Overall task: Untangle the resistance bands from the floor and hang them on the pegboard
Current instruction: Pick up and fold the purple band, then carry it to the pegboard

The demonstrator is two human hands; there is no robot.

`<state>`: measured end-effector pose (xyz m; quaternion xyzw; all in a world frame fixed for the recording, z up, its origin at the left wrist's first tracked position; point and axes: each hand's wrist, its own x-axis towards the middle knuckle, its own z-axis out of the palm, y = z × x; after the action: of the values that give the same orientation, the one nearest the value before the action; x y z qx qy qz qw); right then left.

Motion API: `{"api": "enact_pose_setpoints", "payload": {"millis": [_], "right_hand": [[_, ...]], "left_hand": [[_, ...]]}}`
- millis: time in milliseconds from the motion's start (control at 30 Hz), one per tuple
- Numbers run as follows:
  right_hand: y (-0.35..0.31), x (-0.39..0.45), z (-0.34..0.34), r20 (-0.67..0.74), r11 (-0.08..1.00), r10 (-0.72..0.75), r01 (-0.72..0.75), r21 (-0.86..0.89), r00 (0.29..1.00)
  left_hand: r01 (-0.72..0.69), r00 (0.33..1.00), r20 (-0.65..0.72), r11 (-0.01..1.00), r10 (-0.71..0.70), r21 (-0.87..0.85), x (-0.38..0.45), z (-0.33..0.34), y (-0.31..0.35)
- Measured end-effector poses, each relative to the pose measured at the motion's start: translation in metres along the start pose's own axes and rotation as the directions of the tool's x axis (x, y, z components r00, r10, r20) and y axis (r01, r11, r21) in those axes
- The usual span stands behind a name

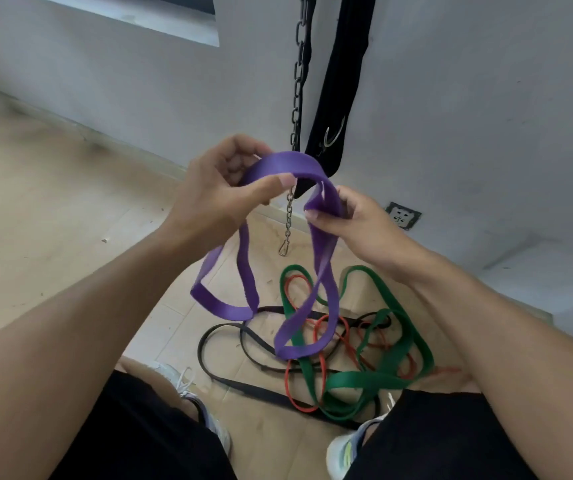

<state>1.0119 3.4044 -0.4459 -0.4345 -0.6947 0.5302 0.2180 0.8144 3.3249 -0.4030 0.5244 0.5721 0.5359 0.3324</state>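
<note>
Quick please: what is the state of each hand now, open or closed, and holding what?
Left hand: closed, pinching the purple band.
Right hand: closed, gripping the same purple band.

Floor [36, 216]: light tiled surface. A flattened cardboard sheet [261, 441] lies on it. On the cardboard, tangled together: green band [382, 379], red band [347, 341], black band [243, 384].

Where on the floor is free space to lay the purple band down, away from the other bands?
Bare floor lies to the left, between the wall and the black band. It is crowded in front of the shoes: green band, red band and black band overlap there. The purple band hangs above them from the left hand and right hand.
</note>
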Motion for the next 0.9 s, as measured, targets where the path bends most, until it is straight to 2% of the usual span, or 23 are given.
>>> {"api": "enact_pose_setpoints", "payload": {"millis": [167, 233, 433, 500, 567, 667, 800, 900], "right_hand": [[-0.014, -0.007, -0.005, 0.190, 0.967, -0.101, 0.051, 0.249, 0.977], [-0.015, -0.009, -0.007, 0.228, 0.970, -0.120, 0.065, 0.233, 0.966], [-0.005, -0.007, -0.004, 0.187, 0.994, -0.036, 0.055, -0.097, 0.982], [0.004, -0.003, -0.001, 0.145, 0.944, -0.012, 0.059, -0.324, 0.989], [0.009, -0.002, 0.000, 0.106, 0.905, -0.022, 0.064, -0.421, 0.994], [0.010, -0.001, -0.002, 0.071, 0.916, -0.044, 0.069, -0.395, 0.996], [0.004, -0.002, -0.009, 0.114, 0.980, 0.003, 0.020, -0.198, 0.993], [0.002, -0.002, -0.011, 0.100, 0.980, -0.022, 0.041, -0.192, 0.995]], "left_hand": [[0.014, 0.996, 0.088, 0.998, -0.020, 0.064, -0.003, 0.003, 0.004], [0.005, 0.995, 0.099, 0.994, -0.016, 0.112, -0.002, 0.004, 0.002], [0.011, 0.998, 0.066, 0.986, -0.022, 0.164, -0.002, 0.008, -0.004], [0.010, 0.998, 0.061, 0.984, -0.021, 0.180, -0.003, 0.009, -0.006], [0.016, 0.999, 0.042, 0.982, -0.024, 0.187, -0.002, 0.009, -0.007], [0.016, 0.999, 0.029, 0.983, -0.021, 0.185, -0.002, 0.009, -0.005], [0.023, 1.000, 0.002, 0.992, -0.024, 0.126, -0.001, 0.006, -0.002], [0.031, 1.000, 0.004, 0.994, -0.031, 0.101, 0.000, 0.002, -0.002]]}}
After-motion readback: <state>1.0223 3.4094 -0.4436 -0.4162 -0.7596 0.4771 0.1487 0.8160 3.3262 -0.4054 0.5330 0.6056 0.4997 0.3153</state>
